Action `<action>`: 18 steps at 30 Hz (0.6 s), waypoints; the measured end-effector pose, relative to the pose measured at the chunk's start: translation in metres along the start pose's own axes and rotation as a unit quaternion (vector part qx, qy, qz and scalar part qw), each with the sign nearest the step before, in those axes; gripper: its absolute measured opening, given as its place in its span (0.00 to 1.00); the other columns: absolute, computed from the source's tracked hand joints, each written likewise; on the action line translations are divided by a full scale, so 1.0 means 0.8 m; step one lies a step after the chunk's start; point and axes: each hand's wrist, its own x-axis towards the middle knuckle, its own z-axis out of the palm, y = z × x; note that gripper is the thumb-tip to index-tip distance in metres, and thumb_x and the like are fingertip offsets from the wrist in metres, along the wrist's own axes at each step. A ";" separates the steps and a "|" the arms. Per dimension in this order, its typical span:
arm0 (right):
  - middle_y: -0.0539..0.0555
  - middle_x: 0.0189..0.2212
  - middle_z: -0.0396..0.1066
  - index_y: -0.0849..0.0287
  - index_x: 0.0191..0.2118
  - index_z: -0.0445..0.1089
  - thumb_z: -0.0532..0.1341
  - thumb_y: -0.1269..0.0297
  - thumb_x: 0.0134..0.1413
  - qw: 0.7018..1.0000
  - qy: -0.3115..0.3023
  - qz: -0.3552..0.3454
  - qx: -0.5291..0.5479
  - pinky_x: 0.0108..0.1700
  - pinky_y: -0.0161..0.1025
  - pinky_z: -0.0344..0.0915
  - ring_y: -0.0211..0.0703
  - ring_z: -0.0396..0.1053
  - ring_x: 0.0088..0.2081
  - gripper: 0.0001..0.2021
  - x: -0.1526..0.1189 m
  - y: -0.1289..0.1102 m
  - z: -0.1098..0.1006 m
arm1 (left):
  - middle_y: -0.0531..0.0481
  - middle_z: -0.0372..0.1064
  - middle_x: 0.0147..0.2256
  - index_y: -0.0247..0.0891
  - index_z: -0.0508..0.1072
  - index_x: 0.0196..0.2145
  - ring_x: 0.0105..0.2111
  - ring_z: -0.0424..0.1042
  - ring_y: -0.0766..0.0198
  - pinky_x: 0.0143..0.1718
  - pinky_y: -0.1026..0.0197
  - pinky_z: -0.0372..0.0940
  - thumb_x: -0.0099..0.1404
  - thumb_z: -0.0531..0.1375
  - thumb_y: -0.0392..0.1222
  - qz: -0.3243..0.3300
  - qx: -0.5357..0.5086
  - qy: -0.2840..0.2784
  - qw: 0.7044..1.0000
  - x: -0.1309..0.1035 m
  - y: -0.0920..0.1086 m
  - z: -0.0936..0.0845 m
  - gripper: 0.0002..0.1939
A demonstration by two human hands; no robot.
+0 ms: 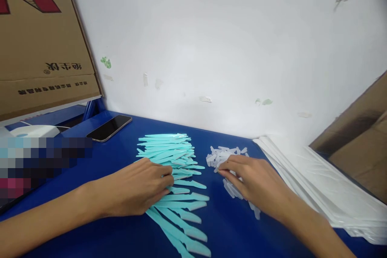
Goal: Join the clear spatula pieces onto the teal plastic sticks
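Turquoise eyebrow razors (169, 149) lie in a pile on the blue table, with more fanned out toward me, their blade ends pointing right. My left hand (143, 187) rests over the handles in the middle of the spread. Its fingers are curled closed on an eyebrow razor (190, 184), though the grip itself is partly hidden. To the right is a loose heap of small translucent blade caps (222, 154). Above these, my right hand (246, 175) pinches thumb and forefinger together at a cap on the heap's near left side; the fingers hide most of it.
A phone (109, 128) lies at the back left of the blue table (121, 234). White flat sheets or bags (302, 173) are stacked along the right. A cardboard box (45, 48) stands at left, more cardboard (359, 141) at right. The white wall (211, 48) bounds the back.
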 end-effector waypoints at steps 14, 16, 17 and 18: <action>0.47 0.30 0.78 0.50 0.35 0.79 0.69 0.64 0.58 0.995 -0.083 0.043 0.037 0.28 0.37 0.58 0.43 0.74 0.28 0.01 -0.006 0.011 -0.005 | 0.50 0.67 0.35 0.39 0.69 0.39 0.35 0.68 0.60 0.28 0.58 0.53 0.75 0.54 0.35 0.029 0.002 0.072 0.997 0.002 0.002 0.014 0.06; 0.46 0.31 0.78 0.50 0.34 0.78 0.69 0.66 0.58 0.995 -0.082 0.037 0.044 0.28 0.36 0.58 0.43 0.75 0.29 0.03 -0.006 0.010 -0.002 | 0.51 0.67 0.34 0.39 0.69 0.40 0.33 0.67 0.60 0.27 0.58 0.52 0.76 0.52 0.36 0.026 -0.010 0.084 0.996 0.004 0.002 0.014 0.07; 0.46 0.32 0.78 0.50 0.35 0.77 0.68 0.67 0.59 0.995 -0.084 0.030 0.048 0.29 0.36 0.59 0.43 0.75 0.30 0.03 -0.006 0.008 -0.001 | 0.51 0.67 0.33 0.39 0.68 0.41 0.31 0.67 0.61 0.27 0.58 0.52 0.77 0.51 0.37 0.023 -0.015 0.093 0.995 0.005 0.001 0.014 0.07; 0.46 0.33 0.78 0.51 0.35 0.77 0.68 0.67 0.60 0.995 -0.085 0.020 0.051 0.29 0.37 0.59 0.43 0.76 0.31 0.03 -0.007 0.006 0.000 | 0.51 0.67 0.32 0.40 0.68 0.43 0.30 0.66 0.61 0.26 0.58 0.51 0.78 0.50 0.37 0.022 -0.017 0.104 0.994 0.006 0.001 0.014 0.08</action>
